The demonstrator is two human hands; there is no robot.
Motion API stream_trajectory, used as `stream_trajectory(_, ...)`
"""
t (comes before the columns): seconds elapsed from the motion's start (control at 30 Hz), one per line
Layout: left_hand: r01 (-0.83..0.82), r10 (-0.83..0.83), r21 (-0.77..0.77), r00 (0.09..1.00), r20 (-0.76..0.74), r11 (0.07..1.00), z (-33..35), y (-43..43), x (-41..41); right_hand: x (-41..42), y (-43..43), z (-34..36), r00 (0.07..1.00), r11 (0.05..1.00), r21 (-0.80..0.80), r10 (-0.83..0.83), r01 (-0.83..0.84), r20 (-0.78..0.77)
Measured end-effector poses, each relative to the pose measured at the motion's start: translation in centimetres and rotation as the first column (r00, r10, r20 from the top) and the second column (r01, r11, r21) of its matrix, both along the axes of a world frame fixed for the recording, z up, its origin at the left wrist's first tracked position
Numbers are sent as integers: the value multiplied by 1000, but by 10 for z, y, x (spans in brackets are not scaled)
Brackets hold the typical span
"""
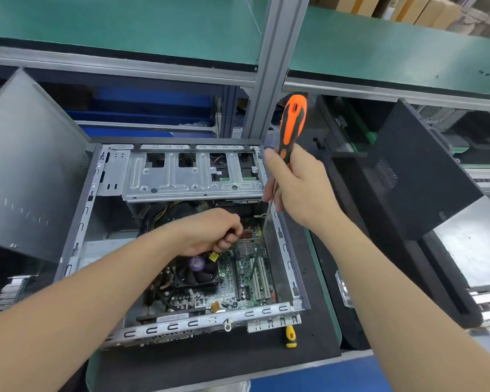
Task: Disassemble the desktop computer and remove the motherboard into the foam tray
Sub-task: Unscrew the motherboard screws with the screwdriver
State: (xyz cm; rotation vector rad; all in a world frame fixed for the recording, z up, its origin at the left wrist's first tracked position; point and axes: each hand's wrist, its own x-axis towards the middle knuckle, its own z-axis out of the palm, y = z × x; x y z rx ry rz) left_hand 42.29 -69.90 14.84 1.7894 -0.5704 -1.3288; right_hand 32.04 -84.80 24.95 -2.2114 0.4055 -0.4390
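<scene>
We look down into the open grey metal desktop computer case [198, 325], laid on its side on a black foam mat [238, 360]. The green motherboard [249, 275] sits on the case floor, directly beneath and just beyond our left hand [210, 233], whose fingers curl tight above the black cooler fan [198, 274]; whether they pinch anything we cannot tell. Our right hand [297, 188] grasps the orange-and-black screwdriver [292, 123] near the case's right wall, shaft angled down toward the board. A small yellow-handled tool [290, 336] lies on the mat beside the near rim
</scene>
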Motion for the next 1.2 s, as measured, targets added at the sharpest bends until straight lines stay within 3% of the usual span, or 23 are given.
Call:
stream_trajectory(0.03, -88, 79, -37, 977, -198, 995, 6, 4, 0, 4, 1, -7, 1000, 999, 37, 17, -17, 1)
stream_trajectory(0.07, -149, 124, -61, 945, -301, 987, 11, 8, 1, 8, 3, -14, 999, 997, 74, 33, -33, 3)
stream_trajectory(0.13, -204, 161, -100, 929, -332, 974, 15, 13, -2, 17, 8, -26, 999, 990, 130, 53, -54, 8)
stream_trajectory(0.23, -188, 148, -191, 967, -206, 963, 13, 16, -10, 27, 16, -41, 996, 981, 172, 87, -89, 17)
stream_trajectory(0.33, -45, 57, -222, 997, 52, 974, 9, 20, -8, 32, 20, -56, 991, 975, 179, 127, -133, 44)
stream_trajectory(0.43, 128, -71, -230, 969, 238, 965, 10, 21, 0, 32, 21, -67, 988, 969, 194, 147, -155, 57)
stream_trajectory(0.8, 330, -260, -193, 912, 317, 924, 2, 17, 9, 29, 19, -76, 964, 946, 187, 267, -265, 17)
stream_trajectory(1.2, 349, -272, -188, 899, 342, 918, 2, 17, 13, 28, 20, -75, 961, 934, 225, 276, -276, 33)
